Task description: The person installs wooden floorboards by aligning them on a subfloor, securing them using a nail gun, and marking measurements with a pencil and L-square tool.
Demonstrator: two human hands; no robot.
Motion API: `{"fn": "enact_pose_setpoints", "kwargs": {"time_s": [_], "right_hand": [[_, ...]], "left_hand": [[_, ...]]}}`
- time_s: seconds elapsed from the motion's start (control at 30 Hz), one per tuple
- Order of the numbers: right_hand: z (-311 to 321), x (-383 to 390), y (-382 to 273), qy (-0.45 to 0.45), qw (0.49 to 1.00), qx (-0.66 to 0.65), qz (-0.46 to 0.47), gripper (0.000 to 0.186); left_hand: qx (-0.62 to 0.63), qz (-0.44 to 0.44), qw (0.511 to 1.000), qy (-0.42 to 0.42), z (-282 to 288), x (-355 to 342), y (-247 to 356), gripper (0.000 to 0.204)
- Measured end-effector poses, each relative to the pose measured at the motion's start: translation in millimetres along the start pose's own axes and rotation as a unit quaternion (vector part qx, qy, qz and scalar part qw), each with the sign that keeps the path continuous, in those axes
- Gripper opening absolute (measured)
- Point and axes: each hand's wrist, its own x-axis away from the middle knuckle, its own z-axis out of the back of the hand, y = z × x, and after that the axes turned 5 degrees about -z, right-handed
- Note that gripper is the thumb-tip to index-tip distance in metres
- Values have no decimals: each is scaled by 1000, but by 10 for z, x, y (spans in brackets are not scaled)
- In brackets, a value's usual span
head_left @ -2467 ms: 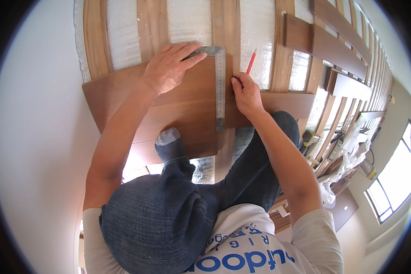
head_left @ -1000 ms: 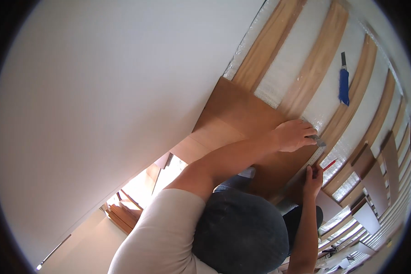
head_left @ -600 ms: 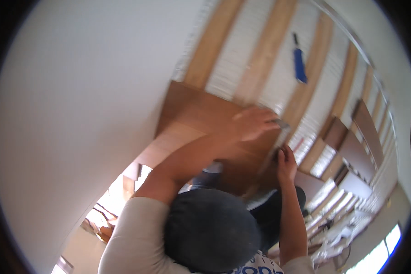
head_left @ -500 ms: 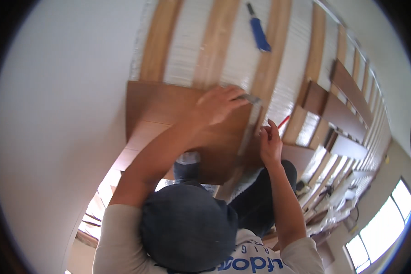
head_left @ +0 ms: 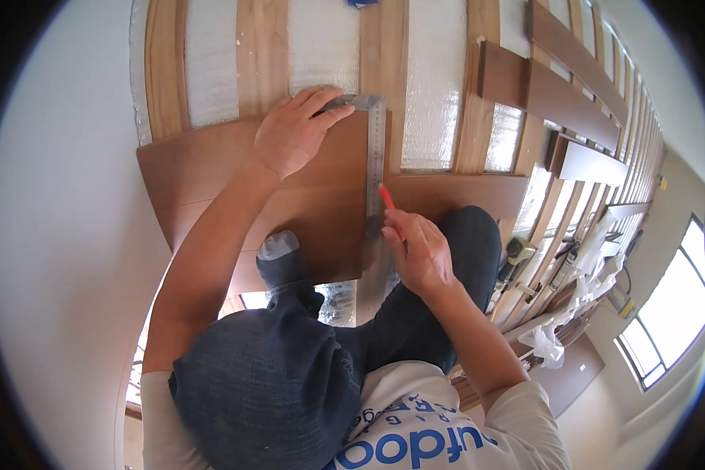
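Observation:
My left hand [head_left: 294, 133] grips a metal try square [head_left: 374, 141] by its stock at the far edge of a brown wooden floorboard [head_left: 321, 211]. The square's graduated blade lies across the board, near its right end. In my right hand [head_left: 423, 252] is a red pencil [head_left: 387, 196], its tip beside the blade's right edge. Whether the tip touches the wood I cannot tell. My left foot [head_left: 280, 249] rests on the boards. Just right of the square, another brown board [head_left: 454, 192] lies across the joists, partly behind my knee.
Wooden joists [head_left: 262, 59] run over silvery sheeting [head_left: 321, 47]. Loose boards [head_left: 572, 102] lie on them at the right. Tools and clear plastic wrap [head_left: 552, 341] are further right, by a window [head_left: 670, 305]. A pale wall [head_left: 63, 235] borders the left side. A blue-handled tool [head_left: 362, 3] shows at the top edge.
The try square now lies with its blade across the board. My right hand has brought the pencil leftward to the blade. The whole view has shifted, and the blue-handled tool is mostly out of sight.

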Motion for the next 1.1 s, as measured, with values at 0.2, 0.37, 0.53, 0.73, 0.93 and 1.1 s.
{"fn": "enact_pose_setpoints", "kwargs": {"time_s": [0.2,0.37,0.53,0.73,0.93,1.1], "right_hand": [[-169,-64,-99,-12,997,46,53,22],[-304,-43,-62,1,996,76,55,26],[-344,-36,-62,-4,992,111,54,27],[-380,-21,-49,-6,991,125,51,27],[-434,-30,-69,-8,990,133,37,29],[-436,-368,-106,20,984,172,40,32]], "left_hand": [[13,4,1000,-17,14,3,3,49],[7,8,1000,-13,11,4,6,45],[-3,9,1000,-20,4,7,4,43],[12,10,1000,-12,5,6,7,46],[15,12,1000,-14,-2,-1,11,47],[6,10,1000,-19,4,0,-3,42]]}}
